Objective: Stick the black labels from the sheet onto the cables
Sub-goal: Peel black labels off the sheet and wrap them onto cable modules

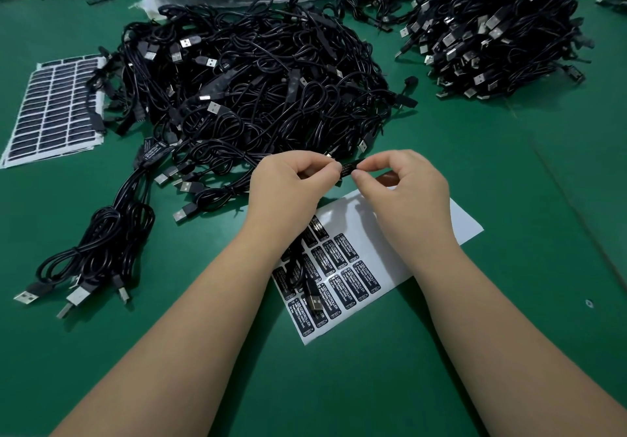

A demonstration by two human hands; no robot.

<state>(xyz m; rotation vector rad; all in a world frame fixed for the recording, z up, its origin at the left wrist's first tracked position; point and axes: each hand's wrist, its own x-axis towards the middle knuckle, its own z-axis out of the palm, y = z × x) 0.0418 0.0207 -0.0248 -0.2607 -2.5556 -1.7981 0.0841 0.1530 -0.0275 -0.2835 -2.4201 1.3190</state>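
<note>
Hands press a black label [349, 168] onto a cable's controller.
Left hand [288, 182] and right hand [403, 182] pinch its opposite ends; its long axis runs left to right between their fingertips, above the sheet [373, 229].

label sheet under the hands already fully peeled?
No: the white label sheet on the green table still carries several rows of black printed labels on its near half, while the far half is bare.

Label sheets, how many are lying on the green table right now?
2: a part-used label sheet under the hands, and a full sheet at far left, partly beneath cables. That one looks stacked, so more may be hidden.
</note>
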